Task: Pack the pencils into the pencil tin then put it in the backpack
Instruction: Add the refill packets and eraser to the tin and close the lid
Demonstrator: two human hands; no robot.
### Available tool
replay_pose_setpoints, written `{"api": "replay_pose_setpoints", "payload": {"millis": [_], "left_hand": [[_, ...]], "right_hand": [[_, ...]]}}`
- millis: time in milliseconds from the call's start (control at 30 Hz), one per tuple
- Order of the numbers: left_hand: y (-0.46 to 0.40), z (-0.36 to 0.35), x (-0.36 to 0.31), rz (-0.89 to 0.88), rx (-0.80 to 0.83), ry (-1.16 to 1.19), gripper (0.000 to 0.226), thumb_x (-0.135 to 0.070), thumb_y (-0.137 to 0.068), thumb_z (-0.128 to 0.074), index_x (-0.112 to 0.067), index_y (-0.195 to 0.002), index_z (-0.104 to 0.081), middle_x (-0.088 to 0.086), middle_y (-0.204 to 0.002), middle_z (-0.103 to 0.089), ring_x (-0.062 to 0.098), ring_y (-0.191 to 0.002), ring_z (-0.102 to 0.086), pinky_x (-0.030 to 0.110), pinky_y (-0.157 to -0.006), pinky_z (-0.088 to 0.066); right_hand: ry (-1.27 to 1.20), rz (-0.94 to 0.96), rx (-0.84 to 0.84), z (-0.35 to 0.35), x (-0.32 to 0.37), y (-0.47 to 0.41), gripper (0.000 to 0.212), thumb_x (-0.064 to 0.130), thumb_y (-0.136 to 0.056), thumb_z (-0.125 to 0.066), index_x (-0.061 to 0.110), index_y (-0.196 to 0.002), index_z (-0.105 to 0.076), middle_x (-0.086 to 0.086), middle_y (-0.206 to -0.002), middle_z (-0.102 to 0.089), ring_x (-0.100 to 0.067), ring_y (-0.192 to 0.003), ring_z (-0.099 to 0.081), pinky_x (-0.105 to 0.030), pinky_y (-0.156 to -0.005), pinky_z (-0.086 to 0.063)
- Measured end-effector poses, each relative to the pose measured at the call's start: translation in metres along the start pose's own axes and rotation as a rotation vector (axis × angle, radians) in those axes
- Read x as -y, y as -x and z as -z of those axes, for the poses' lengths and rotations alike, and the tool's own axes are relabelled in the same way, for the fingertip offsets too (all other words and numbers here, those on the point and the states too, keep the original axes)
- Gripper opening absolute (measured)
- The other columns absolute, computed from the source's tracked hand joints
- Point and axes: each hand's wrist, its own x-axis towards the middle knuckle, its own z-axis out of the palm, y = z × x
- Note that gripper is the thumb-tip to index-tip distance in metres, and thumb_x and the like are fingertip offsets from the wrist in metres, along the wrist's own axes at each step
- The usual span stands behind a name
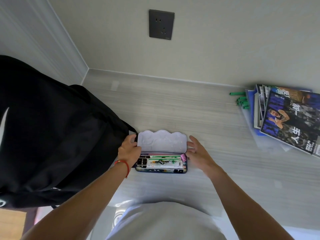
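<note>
Head view: the pencil tin lies on the pale wood-grain worktop, close in front of the person, its scalloped lid standing open on the far side. Pencils and boxed leads fill the tray, so packing looks about done.

The left hand rests at the lid's left edge, fingers curled lightly against it. The right hand hovers just beside the lid's right edge, fingers spread and holding nothing. Flanking the lid this way suggests they mean to fold it shut.

The black backpack stands just left of the tin, handy for stowing it. Far right lie magazines and green pens. A dark wall socket sits on the plain wall beyond.
</note>
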Motion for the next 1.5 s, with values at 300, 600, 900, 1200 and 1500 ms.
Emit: {"api": "replay_pose_setpoints", "payload": {"millis": [300,600,900,1200,1500], "left_hand": [[-0.010,-0.006,-0.020,0.153,0.230,0.425,0.048,-0.020,-0.089,-0.059,-0.023,-0.136,-0.048,0.007,-0.126,-0.060,0.023,-0.107,-0.063,0.041,-0.090,-0.054],[0.003,-0.002,-0.011,-0.015,0.383,0.466,0.027,-0.038,-0.093,-0.056,-0.039,-0.120,-0.058,-0.009,-0.114,-0.068,0.006,-0.098,-0.069,0.030,-0.083,-0.056],[0.019,-0.011,0.027,-0.180,0.135,0.251,0.015,-0.023,-0.088,-0.069,-0.034,-0.097,-0.067,-0.011,-0.098,-0.072,0.006,-0.090,-0.069,0.016,-0.065,-0.054],[0.032,-0.035,0.025,-0.264,0.132,-0.074,0.037,-0.028,-0.084,-0.072,-0.028,-0.117,-0.057,0.001,-0.110,-0.067,0.017,-0.096,-0.068,0.038,-0.080,-0.061],[0.029,-0.036,0.022,-0.113,0.020,-0.143,0.019,-0.019,-0.082,-0.076,-0.013,-0.099,-0.071,0.004,-0.092,-0.076,0.019,-0.083,-0.072,0.030,-0.070,-0.059]], "right_hand": [[-0.146,0.032,-0.061,0.022,0.010,0.005,0.075,-0.001,-0.098,-0.054,0.016,-0.159,-0.015,-0.001,-0.150,-0.050,-0.013,-0.130,-0.050,-0.027,-0.099,-0.037],[-0.145,0.119,-0.192,0.031,-0.014,0.016,0.063,-0.006,-0.094,-0.050,0.023,-0.150,-0.040,0.006,-0.127,-0.062,-0.010,-0.120,-0.058,-0.020,-0.094,-0.044],[0.160,0.209,-0.321,0.020,-0.054,0.036,0.041,-0.010,-0.088,-0.052,0.012,-0.117,-0.072,-0.003,-0.114,-0.074,-0.011,-0.102,-0.070,0.001,-0.073,-0.045],[0.461,0.111,-0.233,-0.007,-0.041,0.022,0.088,0.050,-0.079,-0.075,0.020,-0.147,-0.028,-0.005,-0.136,-0.043,-0.022,-0.123,-0.047,-0.045,-0.097,-0.052],[0.591,0.112,-0.068,0.007,-0.032,-0.004,0.086,0.046,-0.069,-0.086,0.018,-0.135,-0.039,-0.006,-0.124,-0.041,-0.027,-0.113,-0.055,-0.042,-0.095,-0.054]]}}
